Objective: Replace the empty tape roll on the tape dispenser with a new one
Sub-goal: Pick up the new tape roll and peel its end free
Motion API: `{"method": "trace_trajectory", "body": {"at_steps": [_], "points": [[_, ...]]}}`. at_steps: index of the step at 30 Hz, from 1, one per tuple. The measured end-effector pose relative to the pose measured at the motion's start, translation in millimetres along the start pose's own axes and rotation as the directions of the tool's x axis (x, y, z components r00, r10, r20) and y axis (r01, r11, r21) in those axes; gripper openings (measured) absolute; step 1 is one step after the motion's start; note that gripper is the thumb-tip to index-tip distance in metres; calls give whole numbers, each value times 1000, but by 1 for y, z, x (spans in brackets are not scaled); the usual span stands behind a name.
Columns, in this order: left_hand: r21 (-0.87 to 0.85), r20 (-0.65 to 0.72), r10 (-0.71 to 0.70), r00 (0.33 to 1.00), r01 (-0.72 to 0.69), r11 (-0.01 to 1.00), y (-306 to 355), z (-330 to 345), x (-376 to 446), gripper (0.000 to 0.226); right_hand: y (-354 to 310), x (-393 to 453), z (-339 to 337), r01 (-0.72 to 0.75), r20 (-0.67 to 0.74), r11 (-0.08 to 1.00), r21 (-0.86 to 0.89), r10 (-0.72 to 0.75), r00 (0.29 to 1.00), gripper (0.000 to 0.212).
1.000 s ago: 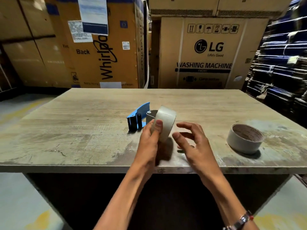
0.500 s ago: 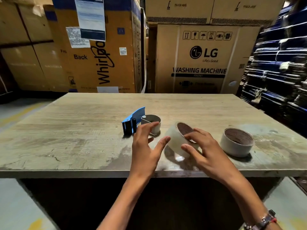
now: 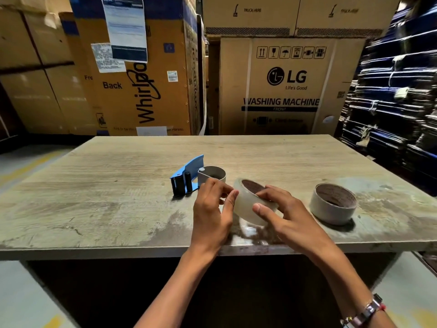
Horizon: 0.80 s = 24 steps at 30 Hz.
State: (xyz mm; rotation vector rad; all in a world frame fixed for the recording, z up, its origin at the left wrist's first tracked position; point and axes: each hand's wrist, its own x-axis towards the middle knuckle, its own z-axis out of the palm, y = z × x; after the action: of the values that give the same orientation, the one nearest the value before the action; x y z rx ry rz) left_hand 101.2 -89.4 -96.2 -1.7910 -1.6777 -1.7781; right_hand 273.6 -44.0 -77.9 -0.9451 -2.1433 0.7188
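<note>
Now the right hand (image 3: 287, 215) grips the roll (image 3: 248, 204), tilted, while the left hand (image 3: 211, 209) pinches its edge, likely seeking the tape end.

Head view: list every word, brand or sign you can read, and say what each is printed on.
"LG", "Life's Good", "WASHING MACHINE", "FRONT": centre carton.
Handling pictograms, no words: same carton, top.
"Whirlpool" logo, partly covered, and "Back": left carton.
"TRUCK HERE": upper carton.
Papers and stickers on the left carton: too blurred to read.
Tape roll, spare roll, dispenser: no legible text.
</note>
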Motion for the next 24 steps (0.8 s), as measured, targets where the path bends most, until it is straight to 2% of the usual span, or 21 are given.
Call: {"method": "trace_trajectory", "body": {"at_steps": [2,5,7,10,14,21,24], "points": [[14,-20,-4,1000,4,1000,2,3,0,9,-1,1,5,-12,-40,1000,-4,12,999,11],[6,-39,-4,999,4,1000,5,6,-1,10,-7,4,14,-11,-132,999,-40,6,991,42],[34,-41,29,999,-28,999,8,7,-2,9,-10,7,20,18,-198,998,-64,-31,980,52],[166,-49,99,994,-90,982,11,8,-2,9,-10,13,24,23,-256,999,-43,-33,966,38],[255,-62,139,988,-119,960,12,11,1,14,-9,15,31,23,-343,999,-39,-35,939,51],[203,-29,137,990,-129,971,7,9,6,12,-10,12,38,-12,-383,999,33,24,923,47],[133,15,121,993,-122,984,3,5,12,7,-7,14,33,-2,-324,997,78,27,946,33]]}}
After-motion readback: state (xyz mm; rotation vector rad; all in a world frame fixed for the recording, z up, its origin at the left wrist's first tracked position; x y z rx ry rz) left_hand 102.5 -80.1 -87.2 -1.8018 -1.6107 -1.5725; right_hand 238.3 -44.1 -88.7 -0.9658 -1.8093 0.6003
